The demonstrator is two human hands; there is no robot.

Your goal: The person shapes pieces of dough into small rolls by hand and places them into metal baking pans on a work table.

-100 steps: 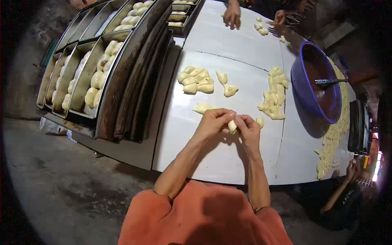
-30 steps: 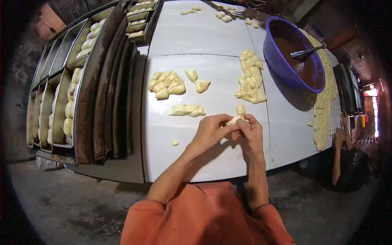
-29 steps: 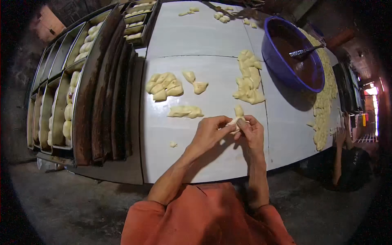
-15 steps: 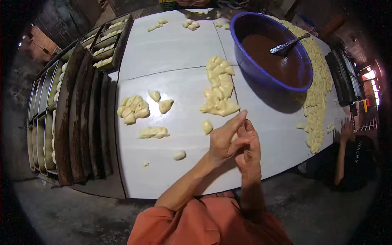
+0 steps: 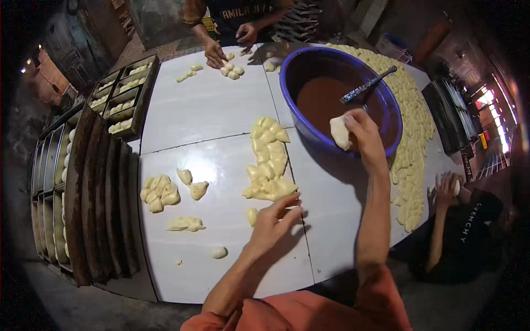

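A flattened piece of pale dough [image 5: 340,133] is pinched in my right hand [image 5: 363,131], above the near rim of a purple basin [image 5: 301,113]. Brown filling [image 5: 323,99] fills part of the basin, and a metal spreader [image 5: 367,86] leans in it, its lower end in the filling. My left hand [image 5: 277,219] is open just below a long pile of dough pieces [image 5: 269,160], fingers parted and curved. Beside that hand lies a small dough piece [image 5: 252,215], partly hidden. A smooth dough ball [image 5: 219,252] rests nearer to me.
Other dough lumps [image 5: 160,193] lie at the left of the white table [image 5: 193,127]. Stacked trays [image 5: 83,193] stand along the left edge. A wide band of dough pieces [image 5: 411,165] covers the right side. Co-workers' hands [image 5: 215,53] work at the far edge and right side.
My hands have parted. The right moved up over the basin, showing the dough piece; the left came down beside the dough pile. My view shifted, bringing a co-worker's hands in at the far edge.
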